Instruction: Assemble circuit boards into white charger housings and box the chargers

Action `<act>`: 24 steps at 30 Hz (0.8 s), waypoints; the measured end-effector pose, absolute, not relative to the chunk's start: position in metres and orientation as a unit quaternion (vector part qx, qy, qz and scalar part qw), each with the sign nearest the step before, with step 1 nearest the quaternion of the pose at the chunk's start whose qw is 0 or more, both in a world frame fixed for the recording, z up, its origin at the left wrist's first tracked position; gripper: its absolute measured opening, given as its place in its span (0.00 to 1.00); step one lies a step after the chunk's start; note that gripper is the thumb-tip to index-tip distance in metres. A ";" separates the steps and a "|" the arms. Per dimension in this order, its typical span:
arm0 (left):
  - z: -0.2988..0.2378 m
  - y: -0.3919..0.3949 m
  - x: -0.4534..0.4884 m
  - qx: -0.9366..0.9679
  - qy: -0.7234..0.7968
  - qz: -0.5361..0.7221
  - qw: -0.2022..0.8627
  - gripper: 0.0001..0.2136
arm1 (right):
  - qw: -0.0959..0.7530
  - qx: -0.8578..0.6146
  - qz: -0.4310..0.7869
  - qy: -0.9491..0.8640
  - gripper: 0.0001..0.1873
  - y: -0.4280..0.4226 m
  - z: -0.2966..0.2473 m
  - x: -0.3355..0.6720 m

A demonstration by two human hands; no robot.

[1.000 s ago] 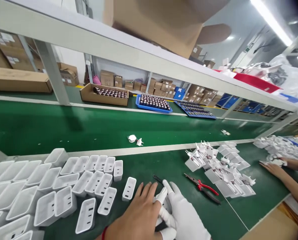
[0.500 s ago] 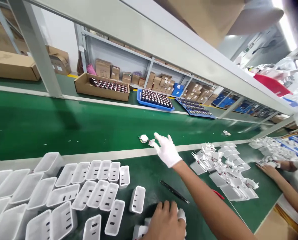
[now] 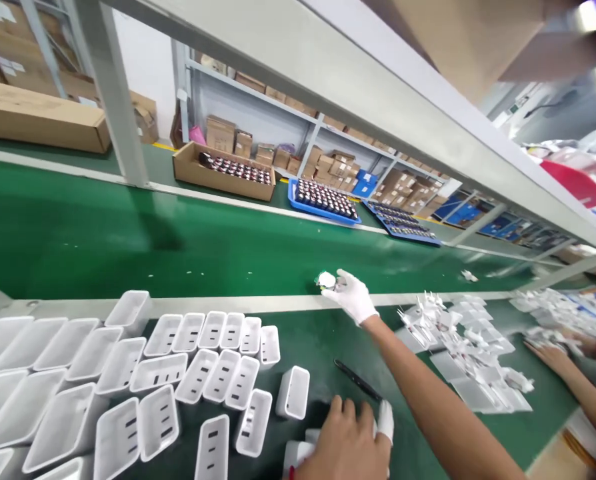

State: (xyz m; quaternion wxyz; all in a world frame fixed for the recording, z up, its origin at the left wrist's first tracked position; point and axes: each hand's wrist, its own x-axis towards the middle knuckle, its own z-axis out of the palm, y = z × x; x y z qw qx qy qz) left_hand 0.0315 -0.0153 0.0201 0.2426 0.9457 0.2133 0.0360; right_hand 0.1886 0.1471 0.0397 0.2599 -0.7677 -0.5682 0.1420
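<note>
My right hand [image 3: 353, 298], in a white glove, is over the near edge of the green belt. Its thumb and fingers are closed around the near side of a small round white part [image 3: 327, 280] with a greenish rim. At the bottom my bare left hand [image 3: 345, 437], a white cover on its thumb, curves palm down over white plastic cases [image 3: 297, 455]; its fingertips and most of the cases are hidden. Black tweezers [image 3: 357, 379] lie just beyond the left hand. An upright white plastic case [image 3: 294, 393] stands to its left.
Rows of open white plastic trays [image 3: 63, 343] fill the left side. White assemblies with wires [image 3: 458, 347] cluster at right, near a co-worker's hand [image 3: 551, 357]. Across the belt [image 3: 238, 247] sit a carton of parts [image 3: 223, 177] and blue trays [image 3: 323, 212]. A beam crosses overhead.
My right hand has gone from reaching with spread fingers to closing on the round white part. My left hand stays over the white cases. The whole view has shifted with the head.
</note>
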 end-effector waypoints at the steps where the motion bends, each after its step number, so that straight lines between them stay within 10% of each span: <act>1: 0.025 -0.016 0.026 0.948 0.199 0.036 0.244 0.18 | 0.303 -0.752 0.167 -0.561 0.39 0.130 0.044 0.200; 15: 0.048 -0.025 0.034 0.965 0.222 0.006 0.142 0.16 | 0.632 -0.583 0.338 -0.384 0.41 -0.108 0.052 0.264; 24: 0.047 -0.007 0.058 0.961 0.168 -0.047 0.213 0.07 | 0.591 -0.642 0.298 -0.388 0.36 -0.164 0.031 0.269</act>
